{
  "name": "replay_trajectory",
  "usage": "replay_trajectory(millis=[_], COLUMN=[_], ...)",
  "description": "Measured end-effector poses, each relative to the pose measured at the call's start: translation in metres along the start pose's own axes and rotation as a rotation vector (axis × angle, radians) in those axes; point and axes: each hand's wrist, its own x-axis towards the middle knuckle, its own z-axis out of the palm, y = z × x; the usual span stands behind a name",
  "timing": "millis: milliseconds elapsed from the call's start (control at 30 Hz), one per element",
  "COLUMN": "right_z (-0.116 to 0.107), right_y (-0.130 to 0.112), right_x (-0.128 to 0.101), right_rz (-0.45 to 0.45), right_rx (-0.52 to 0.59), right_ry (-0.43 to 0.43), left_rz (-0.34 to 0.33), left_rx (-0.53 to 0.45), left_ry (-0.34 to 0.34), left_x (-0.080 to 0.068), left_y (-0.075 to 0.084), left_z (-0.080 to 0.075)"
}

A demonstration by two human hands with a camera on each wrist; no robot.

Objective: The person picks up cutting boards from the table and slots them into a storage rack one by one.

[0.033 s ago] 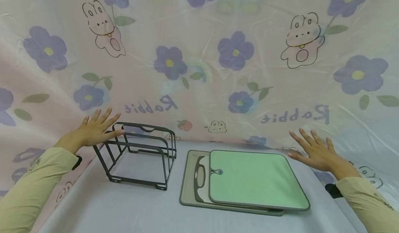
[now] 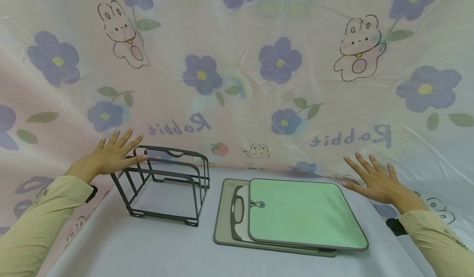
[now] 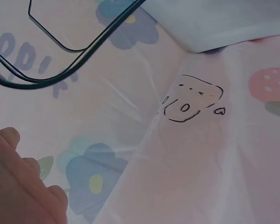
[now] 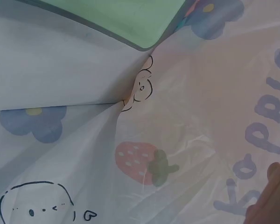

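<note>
My left hand [image 2: 109, 155] is spread with straight fingers and holds nothing. In the head view it overlaps the upper left of a black wire rack [image 2: 163, 217], which has several upright bars and stands on the left of the table. Off to the right, my right hand [image 2: 377, 182] is also spread and holds nothing, beyond the right edge of a green cutting board [image 2: 303, 215]. That board lies flat on a larger beige cutting board [image 2: 224, 215], with a dark-and-white handle part [image 2: 237, 227] showing between them. The left wrist view shows the rack's dark bars [image 3: 74, 65] beside my fingers.
A white cloth covers the table [image 2: 155, 252]. Behind it and at both sides hangs a pink curtain [image 2: 237, 100] printed with flowers and rabbits. In the right wrist view, the green board's corner lies close to the table's far edge.
</note>
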Motion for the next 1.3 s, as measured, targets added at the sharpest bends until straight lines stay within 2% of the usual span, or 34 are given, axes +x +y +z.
replay_trajectory(millis=[267, 433, 633, 767, 967, 1100, 1300], right_z=[-0.002, -0.007, -0.012, -0.015, -0.021, -0.025, -0.028], right_y=[-0.002, -0.004, -0.006, -0.008, -0.009, -0.009, -0.010], right_x=[0.001, 0.000, -0.003, -0.003, -0.003, -0.005, -0.009], right_rz=[0.010, 0.018, 0.012, -0.007, -0.048, -0.083, -0.092], right_rx=[-0.014, -0.022, 0.012, 0.036, 0.125, 0.240, 0.442], right_ry=[0.000, 0.011, 0.061, 0.116, 0.221, 0.299, 0.346], left_rz=[-0.011, 0.000, 0.014, 0.026, 0.079, 0.111, 0.141], left_rx=[-0.018, -0.025, -0.006, -0.026, -0.135, -0.251, -0.375], left_ry=[0.005, 0.031, 0.077, 0.105, 0.217, 0.309, 0.467], left_x=[0.003, 0.003, 0.004, 0.004, 0.001, -0.001, -0.002], left_y=[0.001, 0.003, 0.003, 0.003, 0.009, 0.016, 0.033], left_z=[0.001, 0.002, 0.001, -0.002, -0.008, -0.007, -0.001])
